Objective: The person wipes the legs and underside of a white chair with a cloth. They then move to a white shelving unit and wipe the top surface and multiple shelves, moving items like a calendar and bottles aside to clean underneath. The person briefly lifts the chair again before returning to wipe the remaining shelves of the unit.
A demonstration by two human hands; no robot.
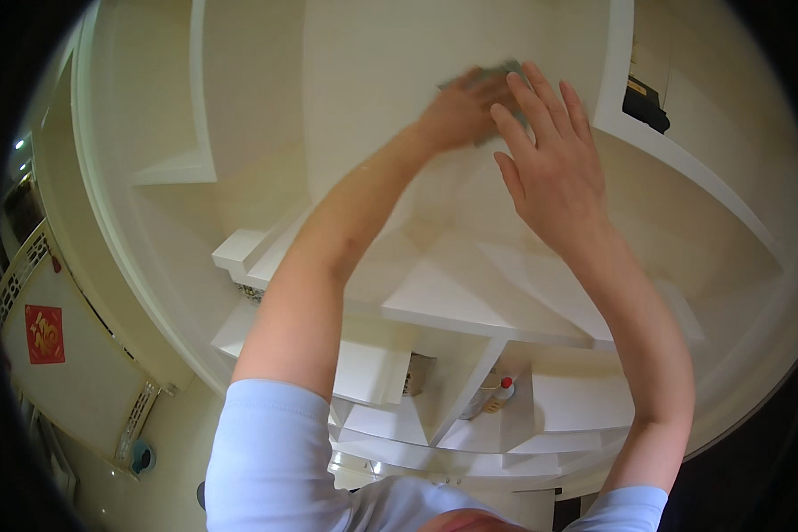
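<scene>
Both arms reach up in front of a white shelf unit [439, 299]. My left hand [462, 110], blurred, lies flat on a grey-green cloth [509, 70], which it presses against the pale back panel [386, 60] of an upper compartment. The cloth shows past the fingertips and below the palm. To its right is my right hand [558, 159], fingers spread, with nothing in it; it overlaps the cloth's right part in the view. Whether its fingertips touch the panel I cannot tell.
A black object [644, 106] stands in the upper right compartment. Lower compartments hold a red-capped bottle [501, 396] and a brown bag or box [419, 374]. A stepped white shelf [243, 253] juts out at left. Far left are a pale door-like panel with a red paper decoration [44, 334] and a blue container [143, 457].
</scene>
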